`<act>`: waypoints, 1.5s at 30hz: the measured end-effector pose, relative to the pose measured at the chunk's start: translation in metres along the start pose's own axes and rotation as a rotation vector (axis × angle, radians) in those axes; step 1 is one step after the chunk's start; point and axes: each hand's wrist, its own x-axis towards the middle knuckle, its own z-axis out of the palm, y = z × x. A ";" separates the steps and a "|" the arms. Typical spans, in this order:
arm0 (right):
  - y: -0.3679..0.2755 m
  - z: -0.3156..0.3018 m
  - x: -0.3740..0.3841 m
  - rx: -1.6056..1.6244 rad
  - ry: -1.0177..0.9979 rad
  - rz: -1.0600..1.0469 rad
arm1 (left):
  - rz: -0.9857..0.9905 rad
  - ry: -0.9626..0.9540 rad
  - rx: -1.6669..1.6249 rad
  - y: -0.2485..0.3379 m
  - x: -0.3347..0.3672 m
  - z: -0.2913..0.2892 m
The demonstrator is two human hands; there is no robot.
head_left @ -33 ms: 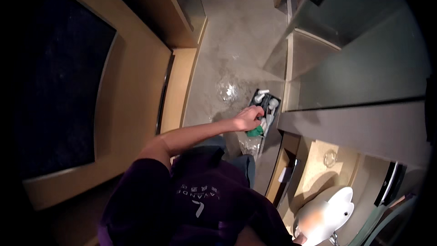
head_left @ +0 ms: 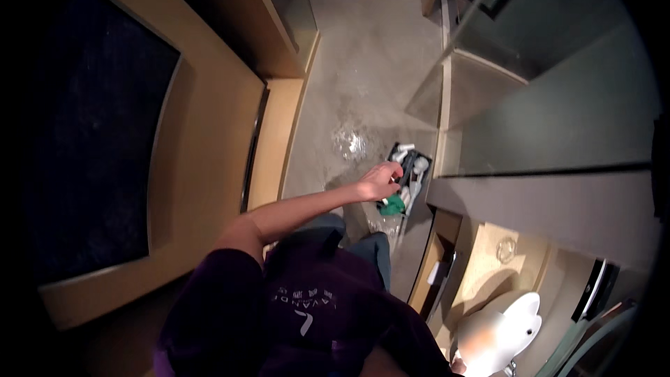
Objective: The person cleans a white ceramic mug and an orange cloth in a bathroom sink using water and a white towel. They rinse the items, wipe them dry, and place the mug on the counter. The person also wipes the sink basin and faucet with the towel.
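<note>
On the floor stands a dark caddy (head_left: 427,158) packed with white bottles and brushes. A green cloth (head_left: 393,204) bunches at its near end. My left hand (head_left: 379,182) is over the caddy's left side, its fingers curled around something small and pale that I cannot make out. Far off at the lower right, my right hand (head_left: 458,366) shows only in part beside the white washbasin (head_left: 520,318). Its fingers are mostly hidden.
Wet, shiny patches mark the grey floor (head_left: 356,87). A glass panel (head_left: 551,119) rises at the right, above a grey ledge (head_left: 544,202). The countertop (head_left: 492,269) holds a round glass dish (head_left: 506,250). Wooden panelling (head_left: 199,160) lines the left.
The view has shifted slightly, so the caddy and basin appear a little lower. My left hand sits slightly farther up relative to the caddy, fingers still curled. My right hand stays by the basin.
</note>
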 end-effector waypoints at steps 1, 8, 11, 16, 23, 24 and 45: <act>-0.020 0.004 -0.021 -0.005 -0.035 0.021 | 0.013 0.005 0.008 -0.014 0.019 -0.022; -0.154 0.104 -0.138 -0.169 -0.729 0.121 | -0.233 0.207 -0.352 -0.056 0.157 -0.141; -0.226 0.215 -0.149 -0.271 -1.045 -0.255 | -0.251 0.173 -0.446 -0.062 0.214 -0.202; -0.557 0.375 -0.166 0.899 -1.446 0.549 | -0.277 0.164 -0.428 -0.091 0.333 -0.301; -1.063 0.389 -0.216 0.867 -1.051 -0.850 | -0.326 0.214 -0.904 -0.055 0.472 -0.452; -1.129 0.367 -0.236 1.048 -1.318 -0.524 | -0.317 0.159 -1.164 -0.039 0.488 -0.473; -1.617 0.562 -0.100 0.695 -1.199 -0.544 | -0.539 0.871 -0.444 -0.263 0.886 -0.971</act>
